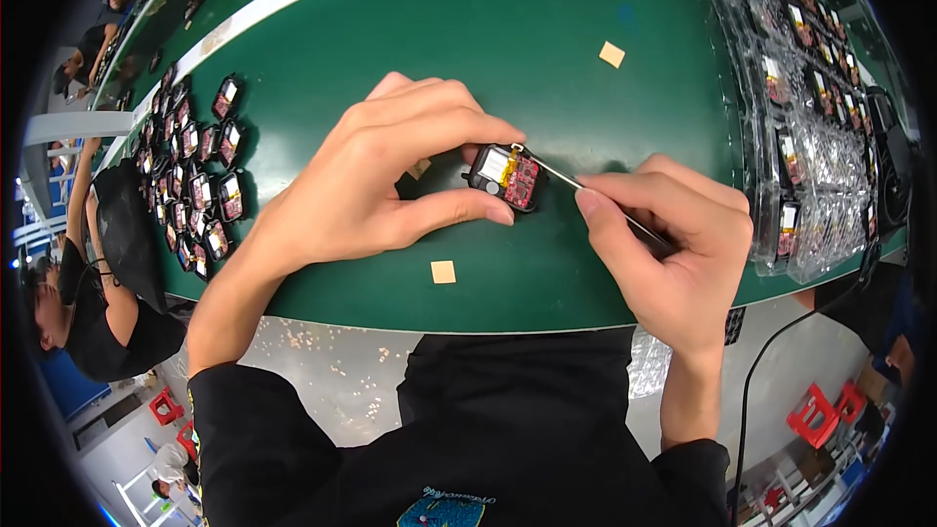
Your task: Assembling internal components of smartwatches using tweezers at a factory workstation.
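Between the thumb and fingers of my left hand (400, 171) is a small black electronic device (520, 185), its inside exposed. A red circuit board, a silvery-white block and a strip of yellow tape show in it. My right hand (673, 244) grips thin metal tweezers (561, 176) like a pen, fingers closed round the dark rear part. Their tip reaches the device's upper edge, close to a small white piece by my left fingertips. Whether the tip pinches anything is too small to tell.
Many similar open devices (200, 190) lie clustered at the left of the green table (547, 39). Clear plastic trays (830, 234) holding more devices are stacked at the right. Small beige squares (443, 272) lie scattered on the table. Co-workers (117, 283) sit at the far left.
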The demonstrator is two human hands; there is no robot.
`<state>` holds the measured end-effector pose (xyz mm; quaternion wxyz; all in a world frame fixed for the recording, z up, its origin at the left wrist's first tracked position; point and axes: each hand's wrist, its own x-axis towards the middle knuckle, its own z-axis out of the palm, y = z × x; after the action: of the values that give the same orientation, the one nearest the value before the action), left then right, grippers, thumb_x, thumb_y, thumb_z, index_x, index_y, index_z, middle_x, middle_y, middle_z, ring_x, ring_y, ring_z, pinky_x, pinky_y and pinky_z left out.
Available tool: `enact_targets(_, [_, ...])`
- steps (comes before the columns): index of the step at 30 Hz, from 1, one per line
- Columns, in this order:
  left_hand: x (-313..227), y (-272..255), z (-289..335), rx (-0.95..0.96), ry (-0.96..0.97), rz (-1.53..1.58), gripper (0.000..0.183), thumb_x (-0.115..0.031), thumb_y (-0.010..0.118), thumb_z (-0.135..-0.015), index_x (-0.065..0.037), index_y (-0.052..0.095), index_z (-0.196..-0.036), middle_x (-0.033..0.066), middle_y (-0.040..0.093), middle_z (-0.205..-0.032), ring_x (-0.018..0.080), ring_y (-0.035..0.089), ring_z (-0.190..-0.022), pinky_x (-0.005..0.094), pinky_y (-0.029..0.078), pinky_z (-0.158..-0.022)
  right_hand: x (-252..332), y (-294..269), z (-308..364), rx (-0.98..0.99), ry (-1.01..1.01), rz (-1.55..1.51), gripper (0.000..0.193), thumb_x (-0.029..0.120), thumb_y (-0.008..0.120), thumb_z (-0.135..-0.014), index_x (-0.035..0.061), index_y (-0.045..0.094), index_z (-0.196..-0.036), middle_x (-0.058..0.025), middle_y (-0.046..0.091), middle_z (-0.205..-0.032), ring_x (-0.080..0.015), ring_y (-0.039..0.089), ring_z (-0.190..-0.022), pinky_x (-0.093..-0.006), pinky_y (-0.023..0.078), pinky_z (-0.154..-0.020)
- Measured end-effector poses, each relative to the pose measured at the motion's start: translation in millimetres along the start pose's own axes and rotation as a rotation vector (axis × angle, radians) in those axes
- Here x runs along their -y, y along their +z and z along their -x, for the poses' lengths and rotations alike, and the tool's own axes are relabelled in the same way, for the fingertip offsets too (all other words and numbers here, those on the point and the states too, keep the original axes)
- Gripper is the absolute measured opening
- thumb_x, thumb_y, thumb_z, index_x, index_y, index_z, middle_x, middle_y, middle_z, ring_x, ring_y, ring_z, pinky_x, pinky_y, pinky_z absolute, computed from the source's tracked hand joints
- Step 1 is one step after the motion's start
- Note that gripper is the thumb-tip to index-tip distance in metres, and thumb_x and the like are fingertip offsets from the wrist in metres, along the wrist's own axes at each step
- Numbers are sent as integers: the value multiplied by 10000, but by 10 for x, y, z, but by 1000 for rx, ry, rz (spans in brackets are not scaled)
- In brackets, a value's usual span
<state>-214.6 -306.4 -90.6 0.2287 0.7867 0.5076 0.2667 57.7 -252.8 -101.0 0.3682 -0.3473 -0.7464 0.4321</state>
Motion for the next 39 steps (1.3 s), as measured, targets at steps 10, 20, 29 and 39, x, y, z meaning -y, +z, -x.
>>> enact_targets(10, [31,16,-27,10,35,-20,614,-311,1002,-723,-30,832,-1242,57,789,-1012,185,656,-868,322,452,-769,-25,69,-52,45,-73,116,133,-77,831,-853,-39,843,-980,-24,645,-684,-63,541,-566,-245,351,-524])
enact_targets(20, [13,32,-30,-34,-10,-1,613,-306,1025,-667,-37,826,-1181,22,688,-875,147,467,-691,315,388,-727,-47,53,5,-18,-180,222,232,-86,866,-815,-12,867,-1035,-3,636,-713,-40,466,-541,-235,310,-507])
enact_targets(29, [101,-28,-53,9,36,10,626,-340,1023,-670,-35,834,-1183,30,733,-916,143,495,-707,310,382,-718,-74,120,-26,-10,-244,226,236,-105,857,-816,-8,869,-1031,-19,668,-729,-58,530,-560,-239,356,-510])
enact_targets(39, [221,-117,-76,128,112,31,666,-412,1009,-670,-26,841,-1187,49,779,-988,154,594,-786,313,378,-725,-52,36,-35,90,-98,87,183,-109,830,-832,-19,865,-987,-41,688,-716,-85,603,-596,-243,405,-546])
